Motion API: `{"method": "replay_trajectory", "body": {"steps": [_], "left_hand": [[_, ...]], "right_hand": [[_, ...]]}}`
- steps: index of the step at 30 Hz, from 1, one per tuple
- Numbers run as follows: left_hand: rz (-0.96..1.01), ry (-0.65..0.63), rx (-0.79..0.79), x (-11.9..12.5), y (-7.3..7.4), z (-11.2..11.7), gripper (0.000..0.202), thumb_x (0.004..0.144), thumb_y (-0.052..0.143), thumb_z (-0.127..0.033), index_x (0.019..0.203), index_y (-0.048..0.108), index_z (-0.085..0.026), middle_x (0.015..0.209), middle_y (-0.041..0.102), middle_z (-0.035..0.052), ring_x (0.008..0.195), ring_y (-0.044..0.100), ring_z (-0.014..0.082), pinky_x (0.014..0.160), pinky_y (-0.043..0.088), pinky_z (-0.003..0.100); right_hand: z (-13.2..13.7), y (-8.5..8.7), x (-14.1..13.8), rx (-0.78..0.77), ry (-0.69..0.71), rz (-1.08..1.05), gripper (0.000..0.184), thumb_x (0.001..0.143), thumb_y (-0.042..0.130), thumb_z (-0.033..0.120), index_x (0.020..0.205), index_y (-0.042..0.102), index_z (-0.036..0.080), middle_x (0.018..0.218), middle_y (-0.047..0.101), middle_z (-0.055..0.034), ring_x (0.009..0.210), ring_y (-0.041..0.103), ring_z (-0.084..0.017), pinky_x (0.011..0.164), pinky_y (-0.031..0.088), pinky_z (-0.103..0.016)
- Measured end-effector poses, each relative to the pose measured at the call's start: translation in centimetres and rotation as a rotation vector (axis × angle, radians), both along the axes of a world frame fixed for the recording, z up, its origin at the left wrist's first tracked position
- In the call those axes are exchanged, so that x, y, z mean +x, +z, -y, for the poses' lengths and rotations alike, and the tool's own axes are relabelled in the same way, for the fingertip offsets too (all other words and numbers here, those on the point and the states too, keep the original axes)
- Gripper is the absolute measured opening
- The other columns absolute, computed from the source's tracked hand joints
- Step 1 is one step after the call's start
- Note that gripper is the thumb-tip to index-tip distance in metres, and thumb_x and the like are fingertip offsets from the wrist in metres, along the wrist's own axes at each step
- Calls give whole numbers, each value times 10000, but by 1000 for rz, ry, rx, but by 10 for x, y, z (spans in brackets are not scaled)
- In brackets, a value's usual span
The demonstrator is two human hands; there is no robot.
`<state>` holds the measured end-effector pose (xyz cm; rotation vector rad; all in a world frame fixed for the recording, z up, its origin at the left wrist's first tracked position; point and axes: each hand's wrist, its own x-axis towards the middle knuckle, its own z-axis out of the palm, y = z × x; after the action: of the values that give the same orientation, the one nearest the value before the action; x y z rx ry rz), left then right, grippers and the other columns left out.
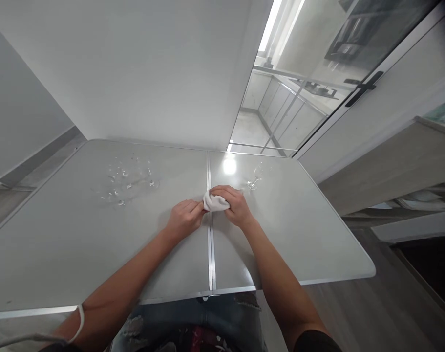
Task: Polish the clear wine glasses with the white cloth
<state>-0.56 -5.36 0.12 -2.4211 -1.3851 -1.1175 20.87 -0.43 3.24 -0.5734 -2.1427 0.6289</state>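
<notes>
Over the table's metal seam, my right hand [234, 204] is wrapped round a bunched white cloth [217, 202]. My left hand [186, 217] is closed at the cloth's left end, its fingertips against the fabric. Whatever else the left fingers grip is hidden by the hand and cloth. Several clear stemmed glasses [129, 185] are grouped on the left half of the table. Another clear stemmed glass [252, 184] is on the right half, just beyond my right hand. The glasses' outlines are faint against the pale surface.
The pale folding table [303, 234] has a metal seam down its middle. A white wall [152, 73] rises behind it. To the right are a glass-paned door with a black handle [364, 89] and a shelf unit [383, 181]. A pale cord [81, 322] hangs by my left forearm.
</notes>
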Motion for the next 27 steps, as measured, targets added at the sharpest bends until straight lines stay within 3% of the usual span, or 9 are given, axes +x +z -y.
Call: {"method": "replay_trajectory", "body": {"steps": [4,7,10,13,16,19,23,25,27], "left_hand": [[50,-99,-28,1,-5,3,154,939,575,-269,858,697,-221,663,661,36,618,606,145,620,438,273],[211,-155,-93,6,-7,8,148,924,620,-328,951,710,-214,685,696,39,611,623,138,626,476,260],[388,-44,-184,15,-2,12,208,906,641,-393,908,716,-198,709,723,45,605,633,135,630,503,254],[579,101,-339,25,7,13,271,892,648,-442,845,714,-184,724,725,37,602,634,133,618,508,249],[764,144,-491,30,13,11,294,882,644,-449,810,699,-170,704,704,22,595,617,127,583,490,236],[851,197,-562,27,14,9,279,877,626,-420,784,683,-163,679,680,14,570,582,118,557,458,228],[684,260,-466,20,14,9,152,786,613,-224,644,591,-172,560,565,-17,516,476,106,525,373,229],[539,261,-377,17,12,10,154,723,592,-147,589,524,-180,520,506,-23,499,424,104,524,337,240],[424,233,-301,16,8,10,168,726,577,-141,580,507,-185,521,506,-12,492,415,110,528,328,252]], "right_hand": [[2,4,8,-337,151,-179,310,903,533,413,1009,770,244,1063,743,-108,1028,672,-295,964,516,-500],[6,2,0,-698,110,-507,362,853,550,508,893,762,217,964,741,-102,894,688,-283,847,556,-458],[8,-9,-23,-994,-14,-753,438,831,544,605,891,732,214,938,744,-88,882,694,-286,791,575,-435],[13,-23,-45,-1104,-93,-858,506,861,500,658,937,724,210,938,746,-96,961,694,-304,805,583,-438],[21,-31,-55,-963,-151,-889,529,912,451,639,1132,701,228,1052,737,-97,1100,665,-302,919,562,-468],[27,-31,-51,-609,-191,-675,521,966,395,571,1311,631,258,1197,702,-99,1289,569,-294,1085,468,-518],[23,-21,-42,-63,-86,-129,479,958,451,401,1391,590,251,1422,598,-98,1453,404,-305,1231,290,-550],[18,-14,-38,94,-58,42,485,917,495,311,1387,598,241,1448,581,-89,1461,388,-312,1244,266,-545],[12,-8,-34,143,-70,83,467,864,539,256,1317,651,239,1385,625,-90,1414,433,-324,1222,294,-546]]}}
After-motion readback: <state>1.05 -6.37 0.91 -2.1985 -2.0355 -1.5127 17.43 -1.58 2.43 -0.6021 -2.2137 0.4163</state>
